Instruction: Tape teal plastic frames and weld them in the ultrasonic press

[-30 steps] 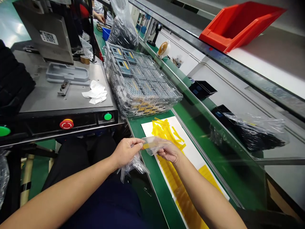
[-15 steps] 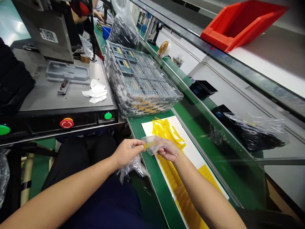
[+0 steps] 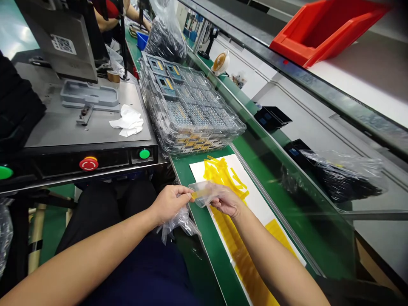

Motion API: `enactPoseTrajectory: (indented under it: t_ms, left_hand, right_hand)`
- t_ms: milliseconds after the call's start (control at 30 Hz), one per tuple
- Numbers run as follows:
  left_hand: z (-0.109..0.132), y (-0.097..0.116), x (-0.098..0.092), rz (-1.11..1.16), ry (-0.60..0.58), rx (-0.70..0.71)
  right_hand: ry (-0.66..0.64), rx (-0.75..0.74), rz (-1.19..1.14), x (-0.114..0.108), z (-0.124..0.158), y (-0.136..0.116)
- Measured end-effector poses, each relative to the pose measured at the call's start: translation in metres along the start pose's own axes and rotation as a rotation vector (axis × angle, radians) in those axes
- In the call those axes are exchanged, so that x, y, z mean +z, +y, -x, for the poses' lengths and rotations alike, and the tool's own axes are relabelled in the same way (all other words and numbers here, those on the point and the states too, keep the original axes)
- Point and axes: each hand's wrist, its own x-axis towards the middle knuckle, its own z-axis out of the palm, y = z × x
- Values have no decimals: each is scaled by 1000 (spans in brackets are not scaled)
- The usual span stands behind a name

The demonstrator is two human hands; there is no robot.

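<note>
Left hand (image 3: 168,205) pinches yellow strip (image 3: 197,194) at edge of clear bag (image 3: 207,191); right hand (image 3: 227,205) clamped on bag's other side. Both just above white sheet (image 3: 255,203) on green counter (image 3: 181,169).

Far co-worker's arm (image 3: 140,20) now further into view, past the blue bin (image 3: 142,41).

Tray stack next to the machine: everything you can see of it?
The tray stack is several clear plastic blister trays, stacked level on the green bench, beside the grey machine. The top tray has a grid of pockets; far pockets show dark square parts with yellow tabs. Yellow bits show through the near edge. No hand touches it.
</note>
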Motion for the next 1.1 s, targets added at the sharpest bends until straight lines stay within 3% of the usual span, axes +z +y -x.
enactPoseTrajectory:
  t_ms: [167,500,733,1100]
  left_hand:
    - [0,2,0,-14,14,-1]
    - [-3,-5,7,-26,-39,4]
    - [-3,-6,3,23,120,15]
    - [-2,-8,1,5,99,33]
  right_hand:
    - [-26,5,0,-3,-3,2]
    - [-200,23,-15,2,-1,8]
    - [-59,-85,-36,-2,1,5]
    - [-8,-121,-1,-3,-1,7]
